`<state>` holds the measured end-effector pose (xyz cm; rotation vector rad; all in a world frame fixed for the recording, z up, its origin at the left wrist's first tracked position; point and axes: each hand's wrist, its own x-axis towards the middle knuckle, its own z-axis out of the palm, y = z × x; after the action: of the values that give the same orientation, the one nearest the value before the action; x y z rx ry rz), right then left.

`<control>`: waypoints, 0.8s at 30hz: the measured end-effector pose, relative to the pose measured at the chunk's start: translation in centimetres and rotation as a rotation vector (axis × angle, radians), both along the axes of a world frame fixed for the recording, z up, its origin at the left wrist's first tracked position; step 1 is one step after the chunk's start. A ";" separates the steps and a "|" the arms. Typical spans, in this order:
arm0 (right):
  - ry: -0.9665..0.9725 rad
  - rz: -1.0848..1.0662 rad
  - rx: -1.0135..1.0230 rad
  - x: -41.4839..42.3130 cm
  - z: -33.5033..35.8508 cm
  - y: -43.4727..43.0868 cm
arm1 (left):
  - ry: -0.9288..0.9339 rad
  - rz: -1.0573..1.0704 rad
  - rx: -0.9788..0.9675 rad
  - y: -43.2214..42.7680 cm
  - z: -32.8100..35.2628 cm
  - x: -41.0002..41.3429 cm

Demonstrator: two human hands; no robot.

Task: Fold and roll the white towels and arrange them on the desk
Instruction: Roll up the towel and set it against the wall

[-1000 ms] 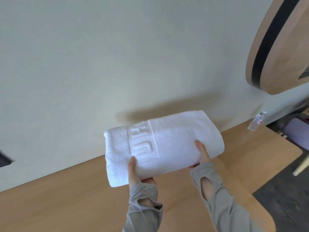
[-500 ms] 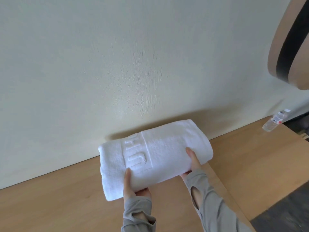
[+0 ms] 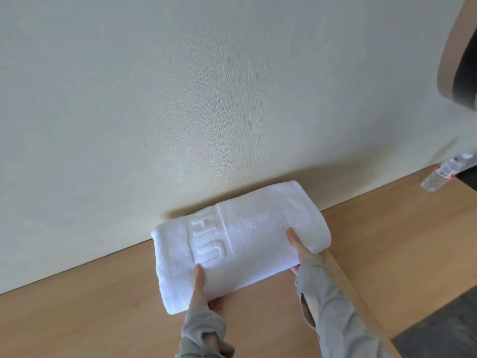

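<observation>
Now — left hand (image 3: pixel 204 293), right hand (image 3: pixel 300 251) clamp rolled towel (image 3: pixel 247 239): thumbs on top, fingers curled beneath — over desk (image 3: pixel 77 319).

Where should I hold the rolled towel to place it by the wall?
Grip the rolled towel along its long near side, from the desk front; the wall blocks the far side. Space hands apart like the left hand and right hand: thumbs on top, fingers beneath, keeping the roll closed.

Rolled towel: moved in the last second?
Yes. The rolled white towel came down toward the wooden desk and leftward, away from the water bottle.
</observation>
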<state>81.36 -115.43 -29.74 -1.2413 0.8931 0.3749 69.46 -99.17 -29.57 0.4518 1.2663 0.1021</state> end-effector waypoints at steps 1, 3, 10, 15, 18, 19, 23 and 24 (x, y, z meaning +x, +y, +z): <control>-0.003 -0.055 -0.009 0.2 -0.1 0.0 | -0.006 0.030 0.013 0.1 0.1 0.2; 0.007 -0.080 -0.064 0.3 -0.3 0.0 | 0.003 0.052 0.035 0.1 0.4 0.6; -0.028 -0.067 -0.161 -0.1 -0.4 0.2 | 0.011 -0.021 -0.029 0.7 1.0 0.3; -0.130 0.024 -0.475 -1.1 1.7 0.8 | 0.047 -0.136 -0.195 2.0 3.2 -0.9; -0.274 0.102 -0.596 -1.8 3.6 2.1 | -0.012 -0.302 -0.285 3.3 5.5 -1.7; -0.323 0.131 -0.619 -2.0 4.4 2.6 | -0.042 -0.352 -0.283 3.8 6.4 -2.0; -0.485 0.215 -0.557 -3.1 7.8 4.9 | -0.177 -0.467 -0.145 5.9 10.0 -2.7; -0.519 0.240 -0.530 -3.6 8.7 5.5 | -0.202 -0.472 -0.078 6.5 11.0 -2.8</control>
<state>77.75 -109.97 -21.08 -1.8356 0.3987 -0.0158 66.69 -92.68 -18.55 0.6449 0.9356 -0.2932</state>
